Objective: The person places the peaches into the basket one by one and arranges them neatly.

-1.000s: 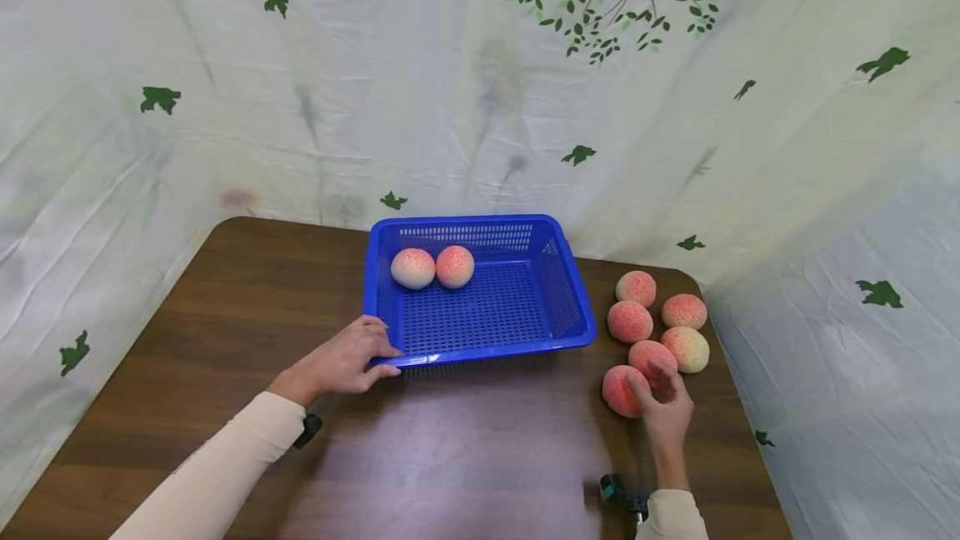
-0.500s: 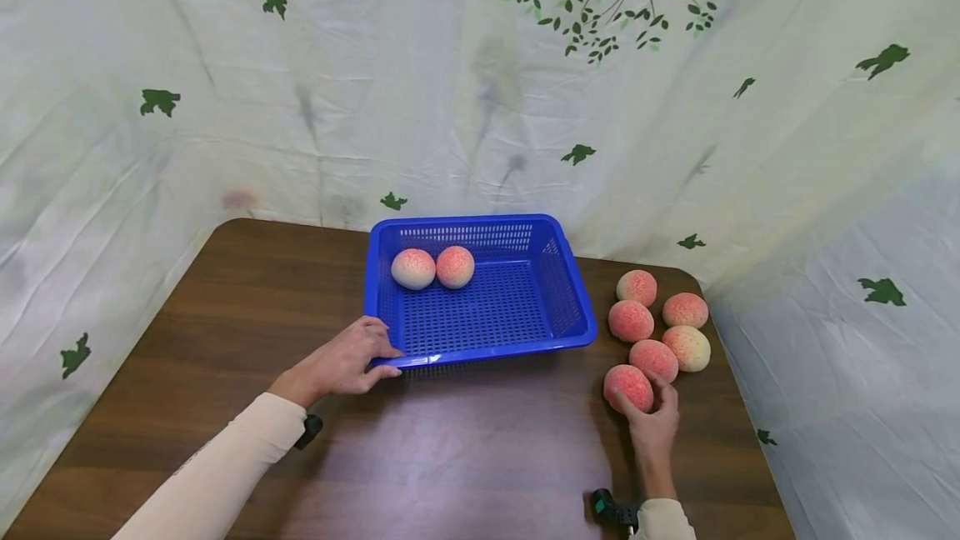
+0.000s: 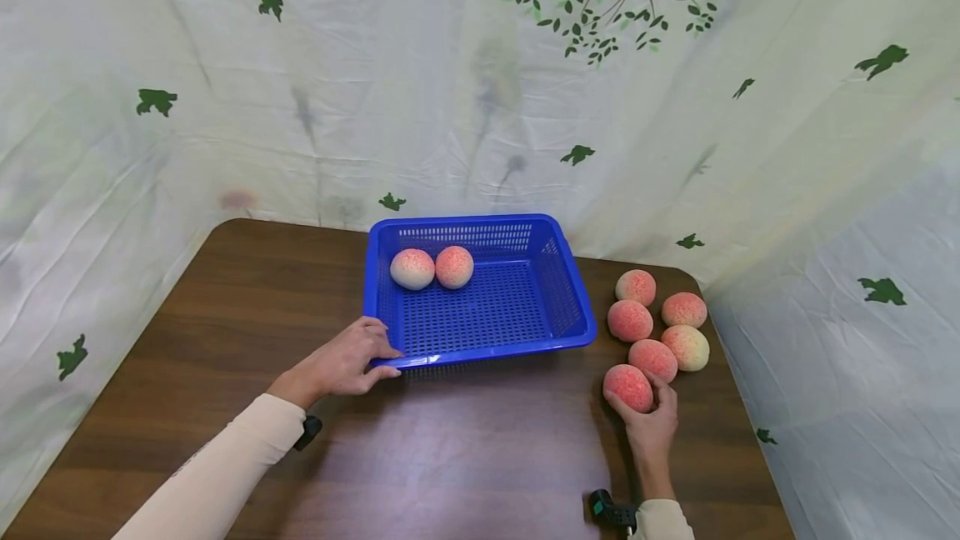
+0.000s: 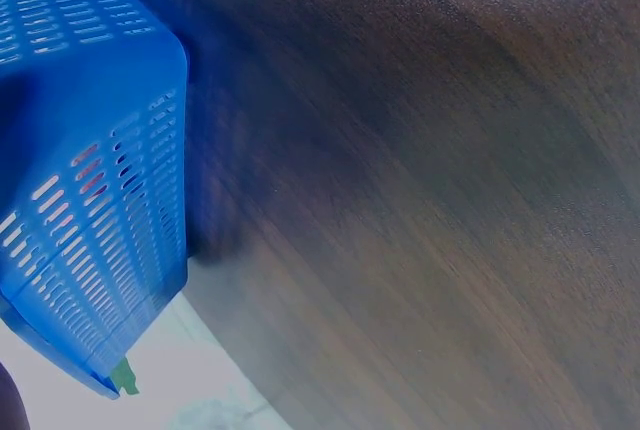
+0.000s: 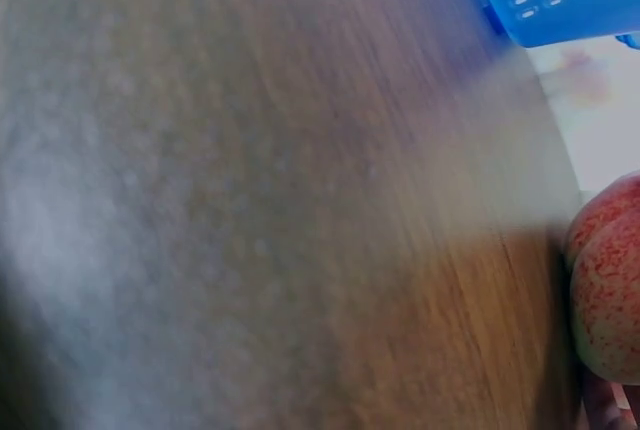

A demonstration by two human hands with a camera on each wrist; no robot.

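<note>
My left hand (image 3: 351, 359) grips the near-left corner of a blue plastic basket (image 3: 480, 352), thumb below the rim and fingers over it. Inside, two pink-and-cream peaches (image 3: 412, 269) sit side by side at the far left. At the right, my right hand (image 3: 654, 427) holds the nearest red peach (image 3: 627, 387) between thumb and fingers; the peach is still in its place at the front of the group. The right wrist view catches this peach (image 5: 610, 300) at its right edge, most of the hand being out of frame.
Several more peaches (image 3: 630, 321) lie close together behind the held one, near the right edge of the brown wooden table (image 3: 465, 457). A white curtain (image 3: 450, 107) with leaf prints hangs along the table's back and sides.
My right hand has shifted left and toward me, from over the gap between two peaches to around the front one. The left hand and basket have stayed put.
</note>
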